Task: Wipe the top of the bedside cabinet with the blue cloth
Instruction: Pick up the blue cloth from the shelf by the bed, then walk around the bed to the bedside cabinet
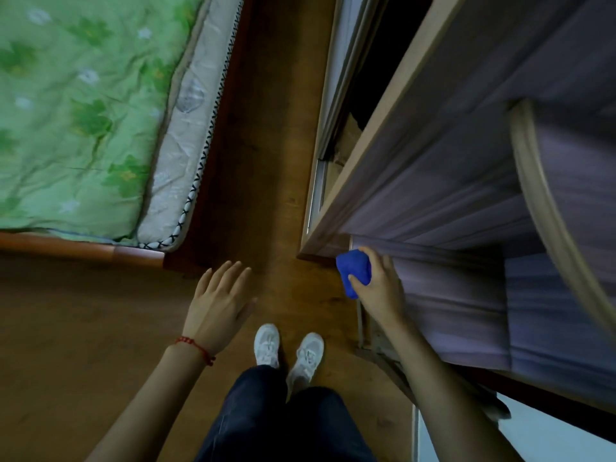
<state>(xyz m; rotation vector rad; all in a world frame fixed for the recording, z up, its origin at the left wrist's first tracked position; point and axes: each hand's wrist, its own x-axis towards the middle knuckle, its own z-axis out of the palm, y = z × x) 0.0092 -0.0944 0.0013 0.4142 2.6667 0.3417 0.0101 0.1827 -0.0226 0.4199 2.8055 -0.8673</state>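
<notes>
My right hand (378, 285) is closed around a bunched blue cloth (354, 272), held in the air beside a tall purple-grey wardrobe. My left hand (218, 305) hovers over the wooden floor with its fingers spread and nothing in it; a red string bracelet circles its wrist. No bedside cabinet shows in this view. I look almost straight down at my white shoes and dark trousers.
A bed with a green leaf-patterned quilt (76, 121) and wooden frame fills the upper left. The wardrobe (466, 181) with a light wood edge lines the right, a dark gap behind it. A strip of brown floor (266, 145) runs between them.
</notes>
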